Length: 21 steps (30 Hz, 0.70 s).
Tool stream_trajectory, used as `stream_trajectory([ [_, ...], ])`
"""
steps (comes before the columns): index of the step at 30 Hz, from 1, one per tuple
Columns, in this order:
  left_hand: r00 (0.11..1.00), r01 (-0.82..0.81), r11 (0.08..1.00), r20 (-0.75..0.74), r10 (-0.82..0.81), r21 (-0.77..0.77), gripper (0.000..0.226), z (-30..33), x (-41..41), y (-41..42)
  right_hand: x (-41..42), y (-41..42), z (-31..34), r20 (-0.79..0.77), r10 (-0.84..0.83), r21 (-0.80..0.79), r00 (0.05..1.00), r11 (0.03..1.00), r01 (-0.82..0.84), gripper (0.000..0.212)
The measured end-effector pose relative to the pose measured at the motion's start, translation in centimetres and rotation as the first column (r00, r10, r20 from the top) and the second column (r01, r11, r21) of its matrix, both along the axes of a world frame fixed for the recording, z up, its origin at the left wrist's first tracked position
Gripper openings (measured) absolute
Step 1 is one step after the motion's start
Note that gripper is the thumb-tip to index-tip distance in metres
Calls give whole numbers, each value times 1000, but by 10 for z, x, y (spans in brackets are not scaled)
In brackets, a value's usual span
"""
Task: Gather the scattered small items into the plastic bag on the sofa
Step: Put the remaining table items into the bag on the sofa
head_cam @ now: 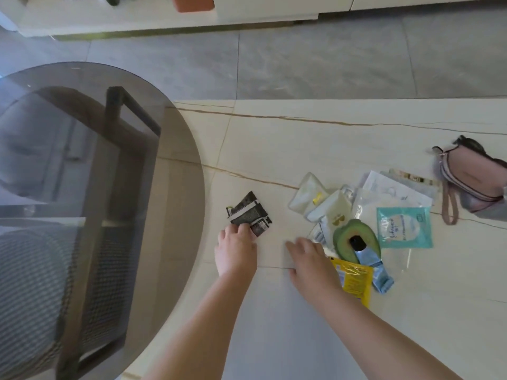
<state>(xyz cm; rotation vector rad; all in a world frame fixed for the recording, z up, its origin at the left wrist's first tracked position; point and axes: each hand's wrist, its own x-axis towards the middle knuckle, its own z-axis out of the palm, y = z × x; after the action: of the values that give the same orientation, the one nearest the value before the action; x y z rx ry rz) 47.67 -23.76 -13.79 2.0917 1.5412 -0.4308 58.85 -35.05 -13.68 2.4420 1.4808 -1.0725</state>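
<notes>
Left hand (236,249) grips black sachets (249,213); bare tabletop (274,149) beyond.

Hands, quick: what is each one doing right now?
Left hand: fingers curled onto the black sachets, gripping them.
Right hand: open, flat on the table beside the yellow packet, holding nothing.

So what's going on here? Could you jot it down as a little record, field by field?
Surface: pale marble table
Left hand: grips black packets
Right hand: open, flat beside the pile
Pile: avocado pouch, teal sachet, yellow sachet, blue tube
Far right: pink purse
Left: round glass top
Plastic bag, sofa: not seen
</notes>
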Motion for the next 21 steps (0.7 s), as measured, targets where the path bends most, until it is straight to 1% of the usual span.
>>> stream_trajectory([
  [3, 1000, -20, 998, -15, 21, 51, 36, -12, 0, 1, -2, 1, -7, 53, -32, 16, 998, 999, 31, 61],
  [7, 1000, -26, 998, -11, 27, 58, 39, -13, 0, -3, -1, 2, -7, 39, -48, 23, 998, 999, 47, 64],
  [11, 991, -64, 985, 130, 43, 160, 36, 0, 7, 10, 2, 4, -7, 22, -45, -22, 999, 999, 46, 67],
  [13, 987, -57, 985, 160, 31, 161, 38, 3, 13, 28, 0, 5, -6, 17, -62, -25, 998, 998, 62, 65],
  [15, 991, -10, 995, 134, -4, 103, 41, 1, 20, 44, -2, 3, -7, 42, -61, 7, 997, 998, 61, 64],
  [17, 991, -7, 999, 134, 3, 33, 38, -3, 25, 50, -2, 2, -7, 47, -60, 48, 997, 997, 57, 63],
  [19, 991, -36, 999, 130, 32, 33, 32, -6, 27, 44, 0, -3, -5, 7, -75, 106, 997, 992, 74, 59],
  [21, 999, -6, 998, 45, 2, 68, 30, -5, 27, 31, 7, -14, 2, -45, -162, 204, 986, 964, 168, 54],
])
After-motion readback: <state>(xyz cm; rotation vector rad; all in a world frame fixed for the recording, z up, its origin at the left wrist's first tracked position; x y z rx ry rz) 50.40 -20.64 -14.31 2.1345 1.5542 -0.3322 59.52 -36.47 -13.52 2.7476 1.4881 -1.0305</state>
